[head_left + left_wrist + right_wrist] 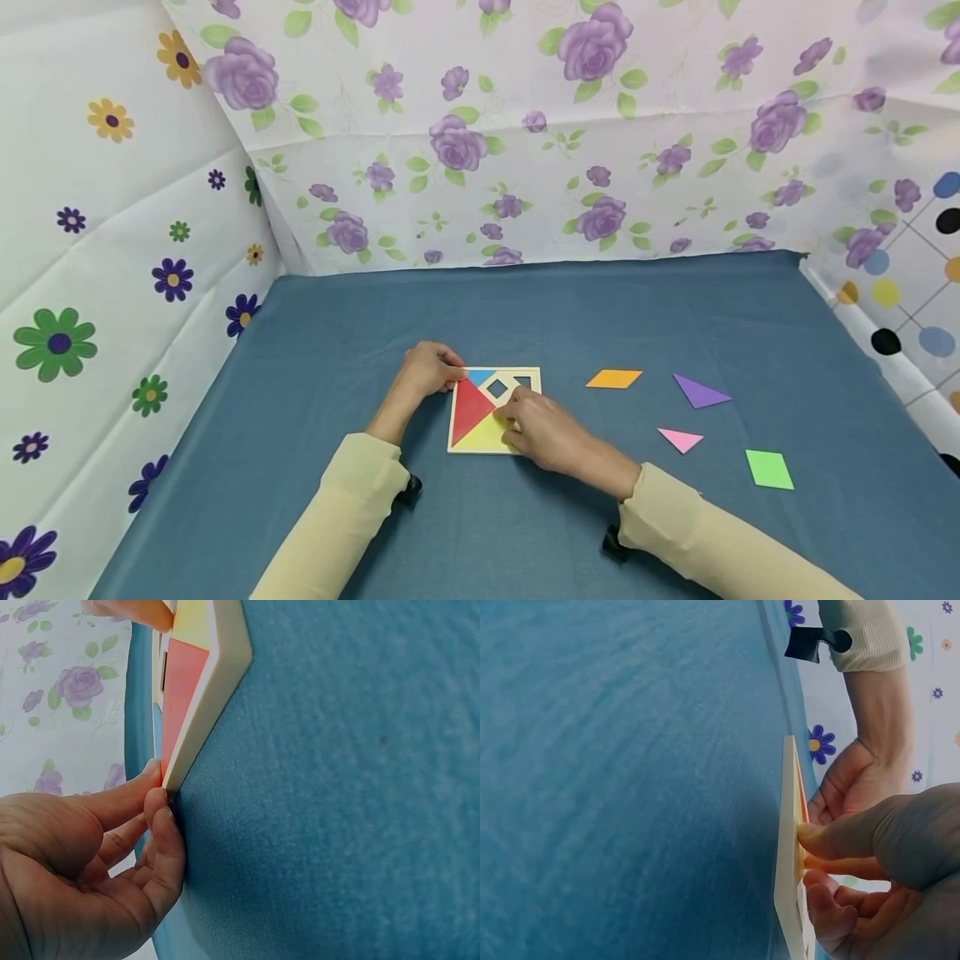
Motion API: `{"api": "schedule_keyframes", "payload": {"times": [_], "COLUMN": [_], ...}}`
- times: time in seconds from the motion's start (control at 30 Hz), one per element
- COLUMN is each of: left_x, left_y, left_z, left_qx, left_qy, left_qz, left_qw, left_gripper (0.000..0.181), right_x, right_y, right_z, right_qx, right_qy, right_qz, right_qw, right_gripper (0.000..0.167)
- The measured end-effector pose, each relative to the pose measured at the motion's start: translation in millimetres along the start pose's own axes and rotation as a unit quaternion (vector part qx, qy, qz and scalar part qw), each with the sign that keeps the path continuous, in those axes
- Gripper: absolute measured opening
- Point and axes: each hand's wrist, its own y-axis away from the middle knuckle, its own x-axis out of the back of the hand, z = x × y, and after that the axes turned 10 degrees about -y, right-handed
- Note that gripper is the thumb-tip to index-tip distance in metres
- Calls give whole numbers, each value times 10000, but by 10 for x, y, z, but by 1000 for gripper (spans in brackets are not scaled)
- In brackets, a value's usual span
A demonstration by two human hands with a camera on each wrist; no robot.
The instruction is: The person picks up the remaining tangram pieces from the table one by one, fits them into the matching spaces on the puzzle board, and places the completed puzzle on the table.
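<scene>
A square wooden tangram board (533, 368) lies on the blue cloth, holding a red triangle (471, 410), a yellow triangle (482, 435) and a small blue triangle (480, 377). My left hand (429, 369) pinches the board's far left corner, thumb on top and fingertips at the side, as the left wrist view (97, 862) shows. Bent over the right part of the board, my right hand (551, 429) holds the yellow triangle between thumb and index finger. It hides part of that piece and the board's right side. Uncovered recesses show near the board's far right corner.
Right of the board lie an orange parallelogram (614, 379), a purple triangle (701, 391), a pink triangle (681, 439) and a green square (769, 469). Floral sheets (480, 200) hang behind and beside the table. Black wrist mounts (615, 544) sit under the sleeves.
</scene>
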Motion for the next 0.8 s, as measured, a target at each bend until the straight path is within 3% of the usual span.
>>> {"api": "schedule_keyframes", "payload": {"times": [0.1,0.3,0.37,0.53,0.8], "left_x": [4,-2,-4,6,15], "left_y": [3,3,4,4,-11], "left_z": [3,1,0,-2,-24], "left_qx": [10,76,98,132,64], "left_qy": [6,8,-6,-57,-20], "left_qz": [6,12,7,-17,-80], "left_qw": [10000,10000,10000,9999,9999], "left_gripper": [11,11,11,13,13], "right_x": [-8,-19,-21,-32,-36], "right_y": [18,67,78,90,89], "right_z": [-22,-69,-77,-83,-82], "right_qx": [101,-32,-56,-18,-55], "right_qy": [200,703,821,1089,1107], "right_qz": [32,-105,-190,-251,-183], "right_qw": [9997,9975,9964,9937,9937], "right_gripper": [3,40,43,38,33]}}
